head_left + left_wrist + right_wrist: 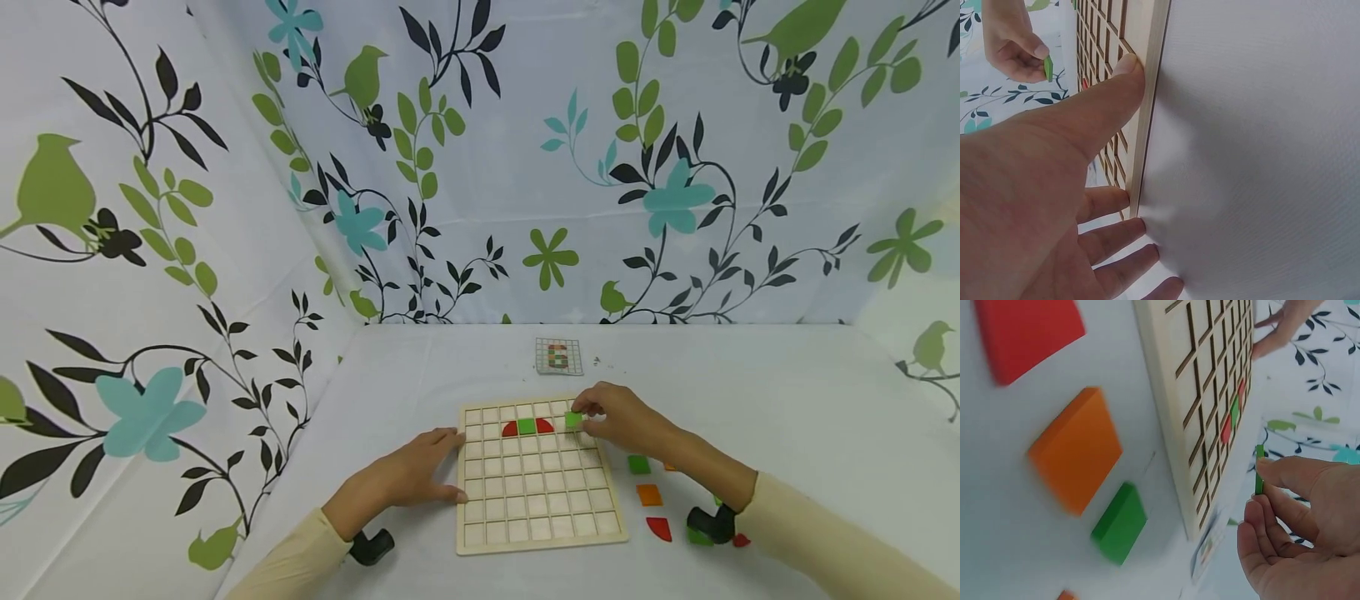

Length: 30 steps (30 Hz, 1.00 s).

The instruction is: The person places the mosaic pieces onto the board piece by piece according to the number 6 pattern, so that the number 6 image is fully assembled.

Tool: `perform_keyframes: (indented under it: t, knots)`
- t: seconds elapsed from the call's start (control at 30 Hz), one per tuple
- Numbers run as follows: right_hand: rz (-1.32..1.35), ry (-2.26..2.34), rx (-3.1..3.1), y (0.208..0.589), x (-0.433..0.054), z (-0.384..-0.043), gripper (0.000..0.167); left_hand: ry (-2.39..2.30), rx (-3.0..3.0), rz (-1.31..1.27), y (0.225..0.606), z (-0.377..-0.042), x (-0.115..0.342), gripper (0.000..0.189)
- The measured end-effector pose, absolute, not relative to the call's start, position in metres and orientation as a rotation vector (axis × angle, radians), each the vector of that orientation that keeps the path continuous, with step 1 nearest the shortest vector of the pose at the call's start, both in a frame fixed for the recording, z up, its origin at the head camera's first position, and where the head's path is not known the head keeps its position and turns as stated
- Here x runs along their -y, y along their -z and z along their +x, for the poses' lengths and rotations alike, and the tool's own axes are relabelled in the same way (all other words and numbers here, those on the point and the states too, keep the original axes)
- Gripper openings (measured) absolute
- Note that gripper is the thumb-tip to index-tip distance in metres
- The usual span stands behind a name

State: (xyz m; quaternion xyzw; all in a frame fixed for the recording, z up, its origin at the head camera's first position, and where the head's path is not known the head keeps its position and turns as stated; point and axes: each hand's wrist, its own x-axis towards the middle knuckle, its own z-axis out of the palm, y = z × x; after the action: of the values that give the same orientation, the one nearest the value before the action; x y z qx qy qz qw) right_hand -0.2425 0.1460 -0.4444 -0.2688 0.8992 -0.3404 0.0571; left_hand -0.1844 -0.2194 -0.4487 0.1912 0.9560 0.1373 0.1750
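Observation:
My right hand pinches a light green square tile between thumb and fingers, above the right side of a wooden grid board. The tile stands edge-on and apart from the board in the right wrist view. Near the board's far side, a green square tile sits in the grid between a red quarter-round tile on its left and another red quarter-round tile on its right. My left hand rests against the board's left edge, fingers spread, its thumb touching the wooden rim.
Beyond the board lies a small card with a coloured grid pattern. Right of the board are loose tiles: a green square, an orange square, a red quarter-round and others partly under my right forearm. A patterned curtain hangs behind.

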Motion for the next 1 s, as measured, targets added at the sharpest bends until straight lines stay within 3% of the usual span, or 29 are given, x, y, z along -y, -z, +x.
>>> perform_keyframes:
  t: [0.73, 1.0]
  knots:
    - [-0.990, 1.040, -2.591, 0.454, -0.080, -0.235, 0.024, -0.392, -2.711, 0.545, 0.448, -0.185, 0.220, 0.097]
    - [-0.970, 0.900, -2.638, 0.451, -0.062, -0.235, 0.014, -0.390, -2.724, 0.549, 0.448, -0.183, 0.219, 0.097]
